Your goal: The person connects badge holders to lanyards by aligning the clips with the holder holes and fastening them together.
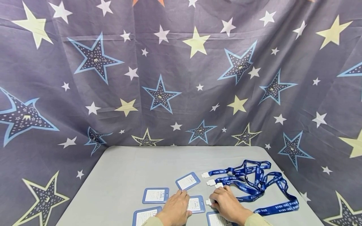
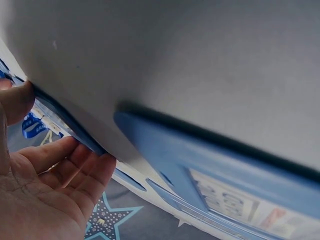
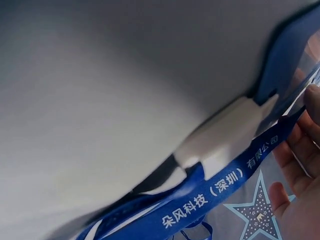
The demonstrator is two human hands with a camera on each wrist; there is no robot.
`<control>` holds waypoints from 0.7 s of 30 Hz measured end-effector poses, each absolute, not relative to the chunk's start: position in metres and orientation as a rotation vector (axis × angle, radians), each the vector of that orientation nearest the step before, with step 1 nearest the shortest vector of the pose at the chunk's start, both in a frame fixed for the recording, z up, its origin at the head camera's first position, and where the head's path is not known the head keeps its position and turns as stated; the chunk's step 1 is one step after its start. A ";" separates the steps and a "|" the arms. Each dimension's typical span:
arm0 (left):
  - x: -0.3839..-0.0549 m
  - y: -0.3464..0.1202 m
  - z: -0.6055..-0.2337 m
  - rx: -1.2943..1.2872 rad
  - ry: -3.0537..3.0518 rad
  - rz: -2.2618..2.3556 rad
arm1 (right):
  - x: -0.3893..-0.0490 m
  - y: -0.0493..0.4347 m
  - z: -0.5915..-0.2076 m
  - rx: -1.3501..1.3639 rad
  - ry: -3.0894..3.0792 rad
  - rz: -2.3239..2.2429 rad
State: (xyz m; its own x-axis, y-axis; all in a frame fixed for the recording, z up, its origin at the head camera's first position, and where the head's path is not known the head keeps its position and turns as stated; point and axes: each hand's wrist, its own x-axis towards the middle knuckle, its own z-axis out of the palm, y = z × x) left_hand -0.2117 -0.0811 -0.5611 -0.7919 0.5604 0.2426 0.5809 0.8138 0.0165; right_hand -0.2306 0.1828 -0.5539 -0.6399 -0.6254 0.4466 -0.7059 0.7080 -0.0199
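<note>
My left hand [image 1: 176, 208] grips a blue-framed ID card holder [image 1: 196, 204] by its left part. In the left wrist view the thumb is at one edge of this holder [image 2: 70, 122] and the fingertips are at the other. Just to its right, my right hand [image 1: 229, 205] pinches a blue lanyard [image 3: 205, 200] near its white clip [image 1: 208, 202]. The right wrist view shows thumb and fingers on the printed strap, partly cut off by the frame edge. The clip points left toward the holder's slotted end.
More ID card holders lie around my hands: one farther back [image 1: 188, 181], two at left, one [image 1: 155, 195] above another [image 1: 146, 216], and one [image 1: 217, 218] under my right hand. Tangled blue lanyards [image 1: 255, 179] spread over the right of the grey table [image 1: 113, 182]. A starred curtain [image 1: 175, 62] surrounds it.
</note>
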 end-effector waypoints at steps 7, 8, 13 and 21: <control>-0.212 -0.080 -0.562 -0.876 -2.778 -0.119 | -0.229 0.180 -0.552 1.045 -2.521 0.261; -0.212 -0.080 -0.561 -0.877 -2.781 -0.118 | -0.229 0.180 -0.552 1.045 -2.528 0.262; -0.210 -0.080 -0.557 -0.876 -2.806 -0.121 | -0.228 0.179 -0.551 1.037 -2.554 0.262; -0.210 -0.080 -0.557 -0.880 -2.796 -0.128 | -0.229 0.178 -0.551 1.054 -2.556 0.266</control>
